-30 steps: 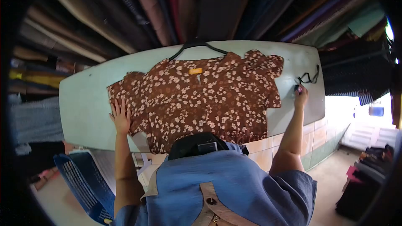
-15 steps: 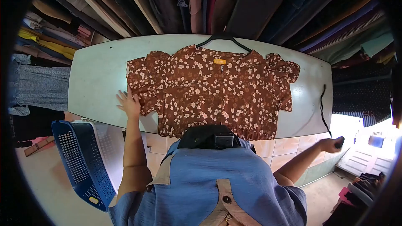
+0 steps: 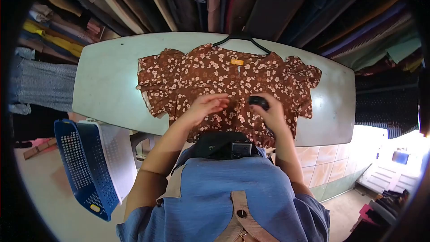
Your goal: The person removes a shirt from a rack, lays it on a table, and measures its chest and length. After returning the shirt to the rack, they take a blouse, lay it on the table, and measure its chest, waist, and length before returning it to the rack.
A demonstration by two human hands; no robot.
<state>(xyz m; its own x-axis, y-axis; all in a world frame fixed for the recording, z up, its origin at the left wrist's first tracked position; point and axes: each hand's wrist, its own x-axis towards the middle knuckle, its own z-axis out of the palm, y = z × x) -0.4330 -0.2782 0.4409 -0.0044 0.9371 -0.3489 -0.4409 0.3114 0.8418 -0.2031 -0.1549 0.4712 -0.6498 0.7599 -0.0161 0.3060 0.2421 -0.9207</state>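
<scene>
A brown floral blouse [image 3: 201, 76] with white blossoms lies spread on the pale board, its neckline and orange label toward the far side. A black hanger [image 3: 242, 37] shows at its collar. My right hand [image 3: 273, 110] is closed around a small, rounded black object [image 3: 259, 102], held over the middle of the blouse; its kind cannot be made out. My left hand [image 3: 204, 107] is over the blouse just to the left, fingers loosely bent and apart, with nothing in them.
The pale board [image 3: 107, 85] stands against a row of hanging clothes [image 3: 179, 0]. Folded garments [image 3: 49, 33] are piled at the left. A blue perforated basket [image 3: 83, 166] stands on the floor, lower left. Dark clothes [image 3: 387, 92] hang on the right.
My left hand has moved from the left sleeve to the blouse's middle. My right hand has swung in from the far right with the black object; the dark cord seen above it earlier no longer shows.
</scene>
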